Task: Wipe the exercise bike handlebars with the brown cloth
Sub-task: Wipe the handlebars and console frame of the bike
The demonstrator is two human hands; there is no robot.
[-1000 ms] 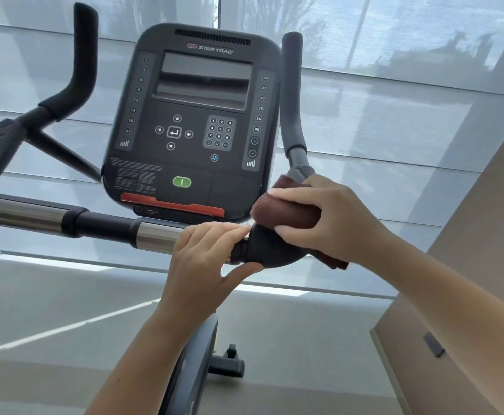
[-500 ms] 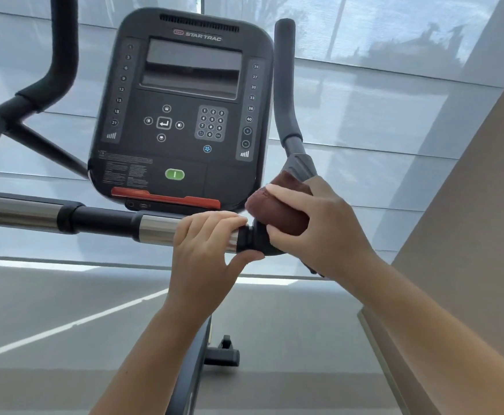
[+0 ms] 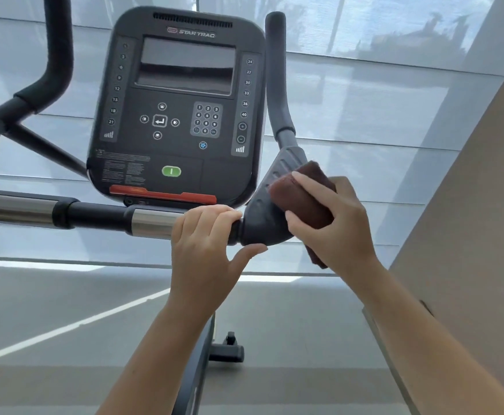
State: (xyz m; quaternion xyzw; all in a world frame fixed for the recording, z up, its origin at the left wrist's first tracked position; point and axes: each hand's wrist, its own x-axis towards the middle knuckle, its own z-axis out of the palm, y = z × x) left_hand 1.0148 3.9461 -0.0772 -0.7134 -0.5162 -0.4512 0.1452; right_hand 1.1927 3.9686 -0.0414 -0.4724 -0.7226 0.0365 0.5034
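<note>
Right hand (image 3: 339, 223) clamps folded brown cloth (image 3: 300, 199) on the black handlebar elbow pad (image 3: 259, 223); left hand (image 3: 206, 244) grips the horizontal chrome-and-black handlebar (image 3: 101, 215)

Fine print on the console (image 3: 176, 112) sticker at about 7 o'clock is way too small to read. The handlebar (image 3: 14, 209) runs off at 9 o'clock, and the right hand (image 3: 339, 224) hides part of the brown cloth (image 3: 303, 199).
</note>
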